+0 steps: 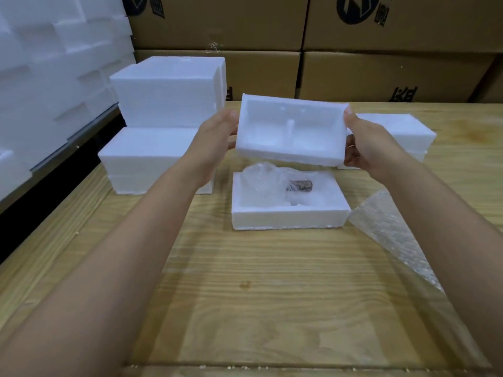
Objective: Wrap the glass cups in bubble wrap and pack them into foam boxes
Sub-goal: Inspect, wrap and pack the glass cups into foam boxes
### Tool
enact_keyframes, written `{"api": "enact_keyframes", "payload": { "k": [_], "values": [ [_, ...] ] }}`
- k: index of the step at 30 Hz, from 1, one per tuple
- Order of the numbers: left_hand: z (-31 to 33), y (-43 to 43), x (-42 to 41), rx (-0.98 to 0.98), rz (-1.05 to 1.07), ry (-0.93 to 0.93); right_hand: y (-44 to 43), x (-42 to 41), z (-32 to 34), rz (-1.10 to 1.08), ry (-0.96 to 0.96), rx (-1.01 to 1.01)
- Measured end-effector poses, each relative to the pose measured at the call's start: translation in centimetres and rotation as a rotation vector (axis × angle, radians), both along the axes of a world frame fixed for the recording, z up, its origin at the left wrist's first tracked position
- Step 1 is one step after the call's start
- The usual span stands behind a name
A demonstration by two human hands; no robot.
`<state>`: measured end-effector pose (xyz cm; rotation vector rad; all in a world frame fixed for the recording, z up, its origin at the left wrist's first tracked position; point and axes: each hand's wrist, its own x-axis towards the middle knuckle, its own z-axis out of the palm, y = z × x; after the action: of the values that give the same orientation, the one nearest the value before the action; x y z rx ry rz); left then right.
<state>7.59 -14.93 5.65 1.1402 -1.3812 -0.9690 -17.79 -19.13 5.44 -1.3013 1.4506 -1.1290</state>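
Both hands, left hand (217,137) and right hand (367,145), grip a foam lid (291,131) by its ends, above the box (288,216) holding wrapped cups (268,180). Best lowered level, edges aligned.

Dim, soft light; blurry; edges warped

dark printed marks (403,94) on the cardboard boxes (353,74) are cut off, unreadable.
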Motion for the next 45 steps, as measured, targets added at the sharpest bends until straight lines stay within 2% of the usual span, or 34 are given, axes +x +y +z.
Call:
{"api": "enact_keyframes", "payload": {
  "k": [6, 11, 13, 16, 18, 26, 37, 41, 45],
  "values": [
    [-0.3, 0.6, 0.1, -0.082, 0.023, 0.116, 1.3, -1.0, -0.8, 0.213, -0.091, -0.172],
    [-0.9, 2.5, 0.3, -0.225, 0.088, 0.235, 3.3, -1.4, -1.7, 0.289, -0.199, -0.235],
    [-1.6, 3.5, 0.3, -0.302, 0.083, 0.199, 4.2, -1.2, -2.4, 0.282, -0.214, -0.271],
    [-3.2, 4.9, 0.3, -0.472, 0.072, 0.025, 5.2, -1.1, -3.5, 0.235, -0.2, -0.351],
    [-4.1, 5.5, 0.4, -0.511, 0.045, -0.044, 5.6, -1.2, -4.2, 0.236, -0.168, -0.392],
    [-5.1, 5.8, 1.0, -0.549, 0.096, -0.261, 5.9, -0.7, -4.7, 0.258, -0.096, -0.464],
    [-6.1, 5.4, 1.7, -0.496, 0.014, -0.282, 6.7, -1.1, -5.7, 0.275, -0.038, -0.463],
    [-6.1, 5.5, 1.8, -0.485, 0.008, -0.301, 7.1, -1.2, -5.9, 0.332, -0.173, -0.414],
    [-6.8, 6.2, 1.9, -0.4, -0.063, -0.24, 7.4, -2.2, -6.0, 0.459, -0.067, -0.33]
  ]
}}
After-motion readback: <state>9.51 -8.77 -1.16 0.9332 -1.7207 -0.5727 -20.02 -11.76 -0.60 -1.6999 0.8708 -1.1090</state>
